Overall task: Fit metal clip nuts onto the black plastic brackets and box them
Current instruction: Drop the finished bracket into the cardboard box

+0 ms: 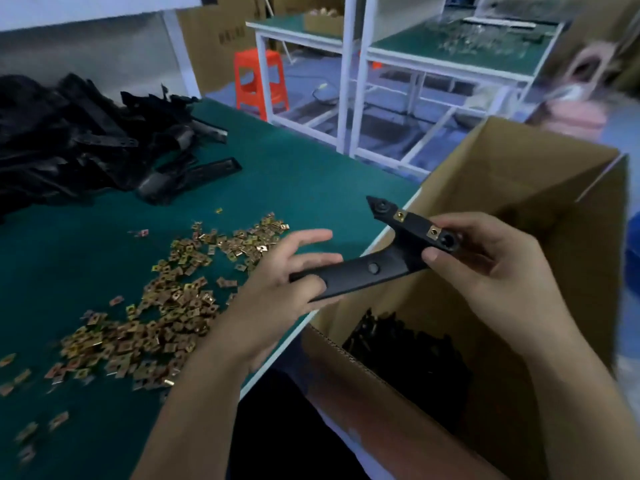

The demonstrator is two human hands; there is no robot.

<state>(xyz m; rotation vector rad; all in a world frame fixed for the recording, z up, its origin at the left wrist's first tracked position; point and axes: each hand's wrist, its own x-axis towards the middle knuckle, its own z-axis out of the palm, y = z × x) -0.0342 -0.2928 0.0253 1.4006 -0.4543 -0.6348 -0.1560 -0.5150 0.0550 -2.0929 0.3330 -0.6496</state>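
Observation:
A black plastic bracket [374, 268] is held over the table's right edge, above the open cardboard box [519, 174]. Two gold clip nuts [400, 215] sit on its upper arm. My right hand [485, 268] pinches the bracket's upper end between thumb and fingers. My left hand [277, 282] holds the lower end, thumb on top and the index finger stretched out. Finished black brackets [408, 351] lie in the bottom of the box. Loose gold clip nuts [166, 306] are scattered over the green table [311, 174].
A heap of bare black brackets [79, 140] fills the table's far left. Beyond the table stand white-framed benches [349, 81] with green tops, an orange plastic stool [258, 81] and cardboard cartons. The box stands right of the table edge, close to my body.

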